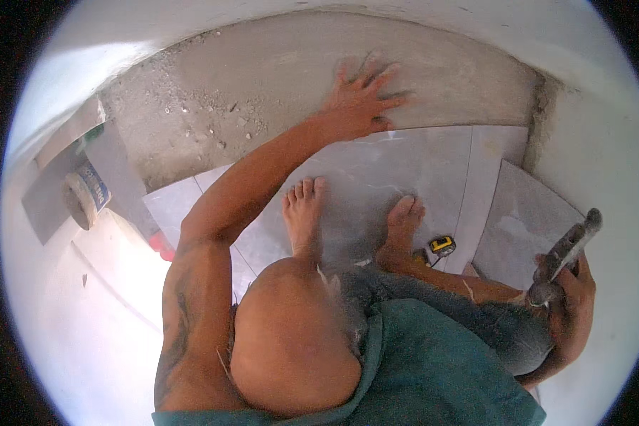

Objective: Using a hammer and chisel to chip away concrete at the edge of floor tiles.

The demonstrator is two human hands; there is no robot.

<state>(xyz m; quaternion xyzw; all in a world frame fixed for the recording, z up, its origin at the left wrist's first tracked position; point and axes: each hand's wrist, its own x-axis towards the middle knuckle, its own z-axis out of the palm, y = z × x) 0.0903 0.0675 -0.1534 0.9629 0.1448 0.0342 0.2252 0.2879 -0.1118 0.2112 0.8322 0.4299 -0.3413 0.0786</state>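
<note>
My left hand (pixel 366 98) is spread with its fingers apart over the bare grey screed (pixel 277 58), near the edge of the laid floor tiles (pixel 394 160). The fingers look blurred, and whether the palm touches the screed I cannot tell. Off to the right, beside my right knee, my right hand (pixel 578 290) is closed on a dirty grey hand tool (pixel 564 255). The tool is elongated with rounded ends, and its exact kind is unclear. My fingers partly hide it.
A yellow and black tape measure (pixel 442 246) lies by my bare right foot (pixel 404 215). A loose tile (pixel 530 213) leans or lies along the right wall. At left, a labelled bucket (pixel 88 194) rests by grey tile pieces (pixel 48 191). Rubble (pixel 239 122) litters the screed; a red object (pixel 162 247) is nearby.
</note>
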